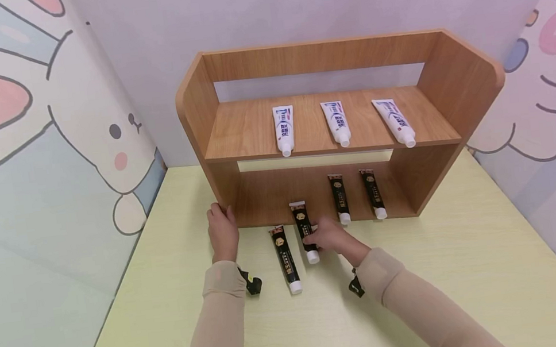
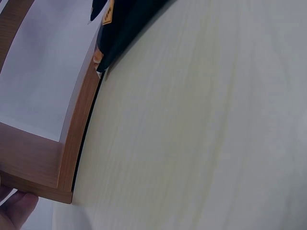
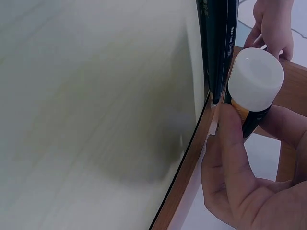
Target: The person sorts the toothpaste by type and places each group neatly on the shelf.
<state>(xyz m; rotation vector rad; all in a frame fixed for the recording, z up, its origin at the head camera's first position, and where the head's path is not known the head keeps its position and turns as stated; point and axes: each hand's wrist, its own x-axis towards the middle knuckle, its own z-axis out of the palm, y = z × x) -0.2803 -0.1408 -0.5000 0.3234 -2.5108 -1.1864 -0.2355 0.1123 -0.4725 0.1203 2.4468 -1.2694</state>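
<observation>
My right hand (image 1: 331,235) pinches a black toothpaste tube (image 1: 303,225) with a white cap, its flat end over the front edge of the lower shelf. In the right wrist view, thumb and fingers hold that tube just behind its white cap (image 3: 255,79). Another black toothpaste tube (image 1: 285,259) lies on the table to its left. My left hand (image 1: 223,232) grips the lower front of the wooden shelf unit's left side panel (image 1: 199,125). Two black toothpaste tubes (image 1: 340,197) (image 1: 372,193) lie on the lower board, caps forward.
On the upper board lie three white toothpaste tubes (image 1: 284,131), spaced apart, caps toward the front. The shelf unit stands on a pale yellow table (image 1: 477,265) against a plain back wall (image 1: 319,0). Side walls carry cartoon prints.
</observation>
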